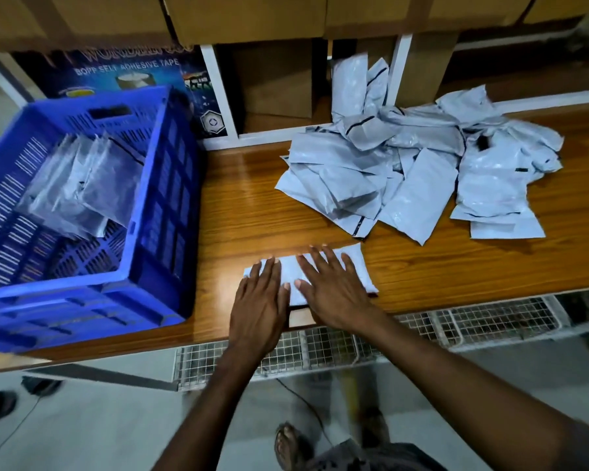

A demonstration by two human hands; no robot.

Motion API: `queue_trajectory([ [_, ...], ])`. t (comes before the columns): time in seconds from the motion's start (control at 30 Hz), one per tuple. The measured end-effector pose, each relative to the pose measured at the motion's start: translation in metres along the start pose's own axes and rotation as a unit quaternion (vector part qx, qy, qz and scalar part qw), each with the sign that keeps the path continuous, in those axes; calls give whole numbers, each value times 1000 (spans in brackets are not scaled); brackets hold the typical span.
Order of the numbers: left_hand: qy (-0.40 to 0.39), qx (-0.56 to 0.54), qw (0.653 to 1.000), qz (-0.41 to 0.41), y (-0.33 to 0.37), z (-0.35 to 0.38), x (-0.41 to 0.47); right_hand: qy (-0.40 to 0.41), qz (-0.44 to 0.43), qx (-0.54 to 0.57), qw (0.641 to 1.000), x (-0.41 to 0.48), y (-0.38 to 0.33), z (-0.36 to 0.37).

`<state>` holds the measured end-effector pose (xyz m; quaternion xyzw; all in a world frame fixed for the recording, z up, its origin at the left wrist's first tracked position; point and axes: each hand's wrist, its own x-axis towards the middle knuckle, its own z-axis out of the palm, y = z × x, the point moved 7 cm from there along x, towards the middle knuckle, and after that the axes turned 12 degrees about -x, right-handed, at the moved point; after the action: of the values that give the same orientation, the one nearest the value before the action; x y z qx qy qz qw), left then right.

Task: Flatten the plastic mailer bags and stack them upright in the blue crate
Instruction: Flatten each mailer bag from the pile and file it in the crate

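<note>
One grey plastic mailer bag (357, 263) lies flat near the front edge of the wooden table (245, 205). My left hand (261, 300) presses its left part with straight fingers. My right hand (332, 287) presses its middle, fingers spread. A loose pile of crumpled grey mailer bags (419, 164) covers the far right of the table. The blue crate (164, 185) stands at the left and holds several flattened bags (85, 185) leaning upright against its left side.
Cardboard boxes (245, 18) sit on a shelf above the table. A blue tape carton (123, 73) stands behind the crate. A wire mesh rack (422, 331) runs under the table's front edge. Sandals (0, 402) and a foot (289, 443) are on the floor.
</note>
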<state>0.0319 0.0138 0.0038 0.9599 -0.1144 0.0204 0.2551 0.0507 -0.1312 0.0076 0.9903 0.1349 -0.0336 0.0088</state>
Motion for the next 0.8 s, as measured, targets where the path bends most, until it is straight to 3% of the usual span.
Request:
queue_trajectory([
  [0.2,-1,4,1000,-3,-15,6,4,25,22,-4,999,-2,17,16],
  [0.4,-13,17,1000,-1,-24,8,6,-9,75,12,997,-8,33,22],
  [0.67,-37,-6,999,-17,-46,-9,-9,-85,72,0,994,-19,49,14],
  [0.73,-24,-34,999,-25,-49,-18,-16,-59,65,-31,996,-19,50,0],
  [0.8,15,-77,996,-34,-46,-28,-23,-27,0,-12,1000,-13,36,-15],
])
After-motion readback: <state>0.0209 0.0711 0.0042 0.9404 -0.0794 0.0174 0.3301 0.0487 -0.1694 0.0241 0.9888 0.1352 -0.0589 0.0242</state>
